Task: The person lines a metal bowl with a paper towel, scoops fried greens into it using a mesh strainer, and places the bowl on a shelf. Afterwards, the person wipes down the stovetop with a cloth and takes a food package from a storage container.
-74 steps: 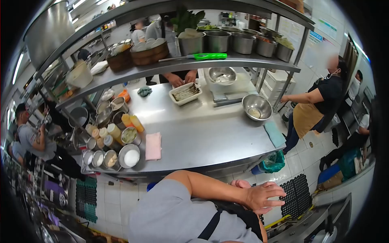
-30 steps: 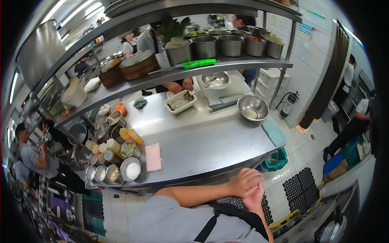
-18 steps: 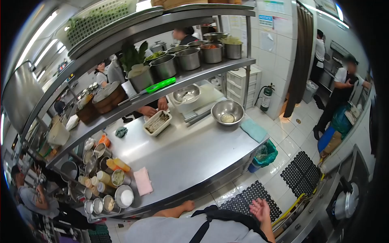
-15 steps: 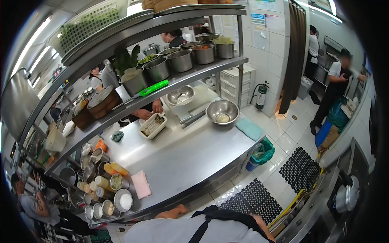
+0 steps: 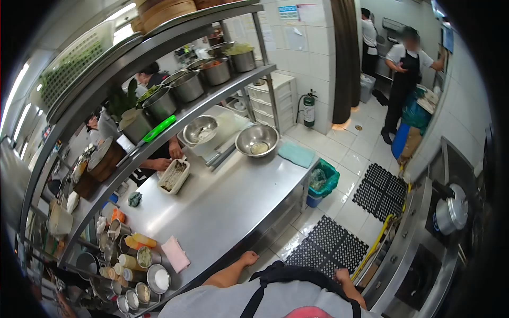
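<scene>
My left hand (image 5: 249, 258) hangs beside the near edge of the steel worktable (image 5: 228, 196), its fingers curled in with nothing visible in them. My right hand (image 5: 343, 275) is low on the other side of my body, near the black rubber mat (image 5: 327, 244) and the stove, also loosely closed and seemingly holding nothing. Neither touches the table. On the worktable are a steel bowl (image 5: 257, 141) with something pale inside, a pink cloth (image 5: 175, 254) and a pale green cloth (image 5: 296, 153). Across it, a co-worker's hands are at a white rectangular tub (image 5: 173, 176) with dark contents.
Sauce bottles and steel containers (image 5: 158, 279) crowd the table's left end. An overhead shelf (image 5: 199, 98) carries several steel pots. A green-lined bin (image 5: 323, 180) stands at the table's right end. The stove (image 5: 405, 265) with a pot (image 5: 450, 209) is at right. A person (image 5: 405, 79) stands farther back.
My view has turned to the right, so table and shelf sit farther left. My right hand has come into view, and my left hand shows more fully at the table's edge.
</scene>
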Tool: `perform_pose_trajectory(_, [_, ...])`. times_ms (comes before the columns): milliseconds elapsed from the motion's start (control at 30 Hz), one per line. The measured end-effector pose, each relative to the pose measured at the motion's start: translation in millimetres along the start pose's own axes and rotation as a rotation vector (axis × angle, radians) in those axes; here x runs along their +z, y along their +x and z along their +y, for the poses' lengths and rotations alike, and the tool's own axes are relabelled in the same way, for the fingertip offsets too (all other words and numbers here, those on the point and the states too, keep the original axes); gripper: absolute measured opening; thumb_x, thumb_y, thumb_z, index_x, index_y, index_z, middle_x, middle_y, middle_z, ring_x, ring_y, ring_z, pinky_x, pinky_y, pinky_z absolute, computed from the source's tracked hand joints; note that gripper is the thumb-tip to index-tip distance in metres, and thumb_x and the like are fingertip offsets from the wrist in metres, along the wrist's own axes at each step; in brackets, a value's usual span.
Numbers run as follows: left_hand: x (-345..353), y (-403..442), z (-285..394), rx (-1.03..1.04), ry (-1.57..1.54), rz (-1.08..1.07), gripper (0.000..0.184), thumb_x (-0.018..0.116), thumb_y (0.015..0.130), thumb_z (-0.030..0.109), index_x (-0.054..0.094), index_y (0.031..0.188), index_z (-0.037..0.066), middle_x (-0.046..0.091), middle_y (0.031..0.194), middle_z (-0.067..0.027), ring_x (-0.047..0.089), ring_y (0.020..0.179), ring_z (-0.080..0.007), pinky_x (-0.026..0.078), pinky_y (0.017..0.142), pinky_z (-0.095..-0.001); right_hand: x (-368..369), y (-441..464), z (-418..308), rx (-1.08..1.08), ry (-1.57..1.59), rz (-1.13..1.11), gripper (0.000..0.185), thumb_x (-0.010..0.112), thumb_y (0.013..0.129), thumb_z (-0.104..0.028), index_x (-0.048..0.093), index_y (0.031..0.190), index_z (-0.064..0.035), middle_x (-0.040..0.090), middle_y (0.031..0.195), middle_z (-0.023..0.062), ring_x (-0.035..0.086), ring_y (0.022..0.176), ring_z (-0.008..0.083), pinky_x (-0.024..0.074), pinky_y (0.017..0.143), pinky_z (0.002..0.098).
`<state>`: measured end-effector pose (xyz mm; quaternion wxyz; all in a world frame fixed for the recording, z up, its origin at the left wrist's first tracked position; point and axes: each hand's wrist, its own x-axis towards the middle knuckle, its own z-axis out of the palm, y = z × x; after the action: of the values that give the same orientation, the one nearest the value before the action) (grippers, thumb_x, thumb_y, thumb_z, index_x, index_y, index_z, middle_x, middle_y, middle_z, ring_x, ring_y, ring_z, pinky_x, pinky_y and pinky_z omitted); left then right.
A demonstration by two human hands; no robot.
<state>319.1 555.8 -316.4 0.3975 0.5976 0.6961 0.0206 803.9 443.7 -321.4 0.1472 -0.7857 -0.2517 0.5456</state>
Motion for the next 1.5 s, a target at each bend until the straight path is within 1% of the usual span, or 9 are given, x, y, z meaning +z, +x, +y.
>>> perform_pose_trajectory(200, [9,18,2,0.058,0.194,-0.128,0.039,0.063,0.077,0.04,0.069,0.095,0.007,0.065,0.102,-0.0169,0.061,0.098,-0.0307,0.048,0.085,-0.0398,37,17,-15,-0.151,-0.018,-0.245,0.034,0.055,0.088,-0.028,0.059,0.11,-0.0027,0.065,0.095,0.0139,0.064,0.073,0.0266,0.0516,0.061,0.0426])
perform_pose_trajectory(300, [24,32,-7,0.071,0.214,-0.146,0.037,0.065,0.078,0.039,0.069,0.093,0.005,0.067,0.097,-0.0152,0.064,0.093,-0.0279,0.049,0.082,-0.0371,77,109,74,-0.945,-0.866,-0.411,0.039,0.047,0.087,-0.031,0.061,0.114,-0.0067,0.061,0.115,0.0163,0.06,0.099,0.034,0.0462,0.087,0.0403])
perform_pose_trajectory(433, [57,65,-24,0.042,0.101,-0.342,0.039,0.066,0.079,0.038,0.068,0.093,0.001,0.068,0.089,-0.0132,0.065,0.084,-0.0224,0.05,0.076,-0.0341,56,49,45,-0.686,-0.877,-0.572,0.041,0.051,0.083,-0.038,0.062,0.114,-0.0129,0.06,0.115,0.018,0.059,0.103,0.0319,0.0448,0.089,0.0414])
perform_pose_trajectory(533, [73,67,-25,0.228,0.112,-0.214,0.035,0.066,0.082,0.032,0.066,0.093,-0.002,0.068,0.082,-0.0119,0.063,0.07,-0.0177,0.05,0.067,-0.031,23,-3,29,-0.16,-0.627,-0.445,0.064,0.035,0.09,-0.056,0.051,0.127,-0.0066,0.05,0.131,0.0172,0.047,0.121,0.0334,0.0358,0.1,0.0427])
perform_pose_trajectory(700, [89,73,-2,0.301,0.116,-0.257,0.032,0.065,0.083,0.029,0.066,0.091,-0.002,0.067,0.08,-0.0119,0.062,0.066,-0.0167,0.049,0.062,-0.0307,20,10,62,-0.146,-0.669,-0.339,0.068,0.034,0.09,-0.059,0.052,0.127,-0.0051,0.039,0.14,0.0163,0.039,0.128,0.0323,0.0311,0.104,0.044])
perform_pose_trajectory(1033, [61,71,106,0.214,-0.022,-0.422,0.025,0.06,0.085,0.025,0.064,0.081,0.0,0.06,0.06,-0.0051,0.056,0.052,-0.0136,0.043,0.048,-0.0291,-4,7,101,-0.215,-0.442,-0.255,0.067,0.031,0.093,-0.054,0.056,0.118,0.0034,0.052,0.127,0.0208,0.048,0.119,0.0348,0.0358,0.1,0.0404])
perform_pose_trajectory(1200, [76,76,96,0.515,0.301,-0.316,0.044,0.051,0.087,0.039,0.061,0.073,-0.002,0.063,0.073,-0.0199,0.062,0.067,-0.0304,0.047,0.062,-0.0415,-14,5,105,-0.43,-0.489,-0.31,0.046,0.033,0.095,-0.036,0.059,0.114,-0.0037,0.057,0.122,0.0169,0.053,0.113,0.0309,0.038,0.099,0.0385])
perform_pose_trajectory(1233, [64,46,124,0.406,0.36,-0.355,0.041,0.052,0.087,0.037,0.064,0.082,-0.003,0.064,0.082,-0.0231,0.064,0.077,-0.0325,0.048,0.07,-0.0407,-16,7,100,-0.247,-0.269,-0.645,0.049,0.032,0.095,-0.039,0.058,0.118,-0.0049,0.056,0.123,0.0164,0.052,0.115,0.0314,0.0373,0.1,0.039])
perform_pose_trajectory(1500, [57,-16,131,0.168,0.203,-0.278,0.034,0.061,0.084,0.027,0.063,0.1,-0.003,0.068,0.093,-0.0167,0.065,0.088,-0.0256,0.048,0.078,-0.0327,-24,-30,63,-0.164,-0.441,-0.388,0.064,0.026,0.093,-0.053,0.053,0.125,-0.0045,0.045,0.135,0.0188,0.042,0.125,0.0343,0.0306,0.105,0.0412])
